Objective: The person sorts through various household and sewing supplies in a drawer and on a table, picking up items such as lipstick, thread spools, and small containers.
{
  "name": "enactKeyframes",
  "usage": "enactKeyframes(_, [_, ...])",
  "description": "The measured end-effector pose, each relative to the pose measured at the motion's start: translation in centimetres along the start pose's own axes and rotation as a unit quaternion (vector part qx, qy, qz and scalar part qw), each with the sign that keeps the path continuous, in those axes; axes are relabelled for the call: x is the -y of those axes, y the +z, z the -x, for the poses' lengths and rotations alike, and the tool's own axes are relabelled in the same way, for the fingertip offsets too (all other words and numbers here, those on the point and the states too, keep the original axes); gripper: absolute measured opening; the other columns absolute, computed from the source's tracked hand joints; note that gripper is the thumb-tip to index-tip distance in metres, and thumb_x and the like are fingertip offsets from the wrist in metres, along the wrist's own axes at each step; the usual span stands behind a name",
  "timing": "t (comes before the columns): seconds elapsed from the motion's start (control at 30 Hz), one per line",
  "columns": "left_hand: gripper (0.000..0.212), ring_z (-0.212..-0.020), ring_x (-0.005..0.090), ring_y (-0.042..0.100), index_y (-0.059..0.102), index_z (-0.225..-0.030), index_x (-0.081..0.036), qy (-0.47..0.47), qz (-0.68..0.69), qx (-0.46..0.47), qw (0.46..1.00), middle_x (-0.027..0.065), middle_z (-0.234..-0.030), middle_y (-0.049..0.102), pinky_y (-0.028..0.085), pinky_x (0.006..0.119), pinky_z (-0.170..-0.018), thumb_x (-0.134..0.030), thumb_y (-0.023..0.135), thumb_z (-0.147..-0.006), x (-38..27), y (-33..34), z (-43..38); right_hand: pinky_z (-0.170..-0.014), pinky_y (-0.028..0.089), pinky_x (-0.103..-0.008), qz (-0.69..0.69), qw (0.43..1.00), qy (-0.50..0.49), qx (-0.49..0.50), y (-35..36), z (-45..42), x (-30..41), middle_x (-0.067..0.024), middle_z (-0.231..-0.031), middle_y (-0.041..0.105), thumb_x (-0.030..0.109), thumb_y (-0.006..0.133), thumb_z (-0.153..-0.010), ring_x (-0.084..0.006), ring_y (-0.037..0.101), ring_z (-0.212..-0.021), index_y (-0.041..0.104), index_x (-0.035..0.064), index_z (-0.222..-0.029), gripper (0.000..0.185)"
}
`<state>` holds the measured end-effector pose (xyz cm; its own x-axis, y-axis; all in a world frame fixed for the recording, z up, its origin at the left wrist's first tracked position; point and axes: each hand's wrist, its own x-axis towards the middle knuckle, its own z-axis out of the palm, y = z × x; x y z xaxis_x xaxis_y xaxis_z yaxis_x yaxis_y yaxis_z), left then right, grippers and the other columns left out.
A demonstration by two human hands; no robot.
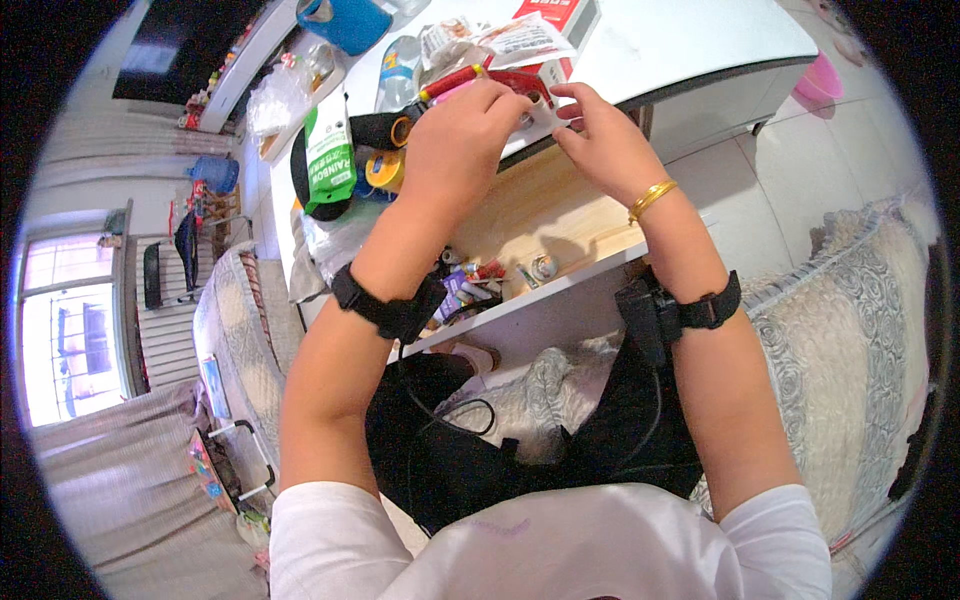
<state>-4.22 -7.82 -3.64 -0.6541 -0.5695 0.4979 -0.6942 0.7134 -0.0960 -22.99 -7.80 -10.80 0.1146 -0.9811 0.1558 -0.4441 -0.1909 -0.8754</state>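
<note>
My left hand reaches over the near edge of a white table, its fingers curled beside a small white roll. Whether those fingers grip anything is hidden by the hand. To the right of the roll is my right hand, fingers apart and holding nothing that shows. Just beyond the left hand lies a tool with a red and yellow handle. Below both hands a drawer with a wooden bottom stands pulled out. Small tubes, a purple packet and a round clear item lie inside it.
Left on the table are a green and white packet, a yellow tape roll and a clear plastic bottle. Behind are a blue container, plastic wrappers and a red box. A fabric-covered sofa is at right.
</note>
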Motion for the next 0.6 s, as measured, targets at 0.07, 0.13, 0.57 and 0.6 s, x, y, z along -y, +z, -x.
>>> enactKeyframes(0.07, [0.021, -0.087, 0.0274, 0.069, 0.068, -0.102, -0.011, -0.016, 0.007, 0.034, 0.999, 0.0056, -0.092, 0.066, 0.056, 0.038, -0.07, -0.008, 0.062, -0.081, -0.3, -1.6, 2.1, -0.097, 0.052, -0.044, 0.001, 1.0, -0.016, 0.016, 0.3, 0.2, -0.1, -0.02, -0.12, 0.069, 0.018, 0.066, -0.09, -0.0361, 0.067, -0.112, 0.056, 0.0062, -0.132, 0.045])
enactKeyframes(0.13, [0.022, -0.083, 0.0266, 0.068, 0.067, -0.102, -0.013, -0.025, -0.007, 0.083, 0.996, 0.0051, -0.088, 0.064, 0.056, 0.038, -0.067, -0.008, 0.062, -0.082, -0.5, -3.1, 4.6, -0.097, 0.053, -0.0432, 0.004, 0.999, -0.02, 0.03, 0.7, 0.2, 0.0, -0.0193, -0.12, 0.069, 0.02, 0.066, -0.09, -0.0354, 0.067, -0.112, 0.058, 0.0082, -0.131, 0.043])
enactKeyframes(0.57, [0.037, -0.098, 0.0383, 0.069, 0.068, -0.119, -0.009, -0.167, 0.026, 0.479, 0.861, 0.0186, -0.101, 0.072, 0.056, 0.05, -0.081, -0.015, 0.074, -0.084, 5.7, 4.8, 21.6, -0.097, 0.052, -0.0369, 0.012, 0.995, -0.027, 0.09, 1.6, 0.4, 0.4, -0.0169, -0.12, 0.068, 0.015, 0.066, -0.095, -0.0266, 0.067, -0.111, 0.058, 0.0065, -0.133, 0.04])
enactKeyframes(0.6, [0.038, -0.098, 0.0384, 0.069, 0.068, -0.12, -0.009, -0.169, 0.023, 0.486, 0.857, 0.0185, -0.102, 0.072, 0.056, 0.05, -0.082, -0.016, 0.076, -0.083, 6.1, 5.7, 21.9, -0.097, 0.052, -0.037, 0.009, 0.996, -0.025, 0.09, 1.6, 0.4, 0.4, -0.0167, -0.121, 0.068, 0.015, 0.066, -0.095, -0.0265, 0.066, -0.112, 0.058, 0.0063, -0.133, 0.04])
